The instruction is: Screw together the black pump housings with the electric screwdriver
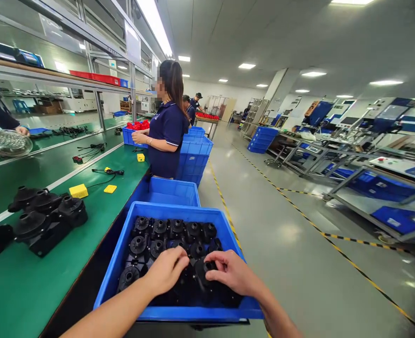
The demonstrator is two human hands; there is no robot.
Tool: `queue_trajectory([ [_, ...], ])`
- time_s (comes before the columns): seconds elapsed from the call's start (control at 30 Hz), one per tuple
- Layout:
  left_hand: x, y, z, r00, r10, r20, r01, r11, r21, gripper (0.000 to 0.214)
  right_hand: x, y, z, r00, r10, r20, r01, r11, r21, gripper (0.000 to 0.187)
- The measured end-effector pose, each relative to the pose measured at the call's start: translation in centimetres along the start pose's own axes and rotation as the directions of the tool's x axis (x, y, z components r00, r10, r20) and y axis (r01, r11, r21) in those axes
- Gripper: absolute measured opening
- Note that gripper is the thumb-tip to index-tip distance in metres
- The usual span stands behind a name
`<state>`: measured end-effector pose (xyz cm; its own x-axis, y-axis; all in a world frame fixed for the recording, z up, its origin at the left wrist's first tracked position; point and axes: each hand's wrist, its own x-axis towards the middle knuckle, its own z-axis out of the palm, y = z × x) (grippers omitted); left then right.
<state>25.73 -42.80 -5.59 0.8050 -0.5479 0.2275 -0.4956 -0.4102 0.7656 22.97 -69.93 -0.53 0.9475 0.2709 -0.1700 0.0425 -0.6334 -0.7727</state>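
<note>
Both hands are reaching into the blue bin [193, 313], which is standing against the edge of the green desk [34, 291]. The right hand [232, 273] is gripping a black part [204, 270] in the bin's near rows, thumb and fingers curling around its round top. The left hand [167, 270] is lying knuckles-up on the neighbouring black parts [160, 229]. Whether its grip is holding one cannot be told. Similar housings [45, 211] are sitting on the desk. A co-worker [167, 136] is standing further along.
</note>
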Motion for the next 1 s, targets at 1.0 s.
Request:
queue_trajectory([
  [1.0,-0.8,0.1,-0.6,0.952,-0.148,0.269,0.132,0.988,0.074,0.041,-0.7,1.8,1.6,0.956,0.287,0.055,-0.261,0.923,-0.284,0.022],
])
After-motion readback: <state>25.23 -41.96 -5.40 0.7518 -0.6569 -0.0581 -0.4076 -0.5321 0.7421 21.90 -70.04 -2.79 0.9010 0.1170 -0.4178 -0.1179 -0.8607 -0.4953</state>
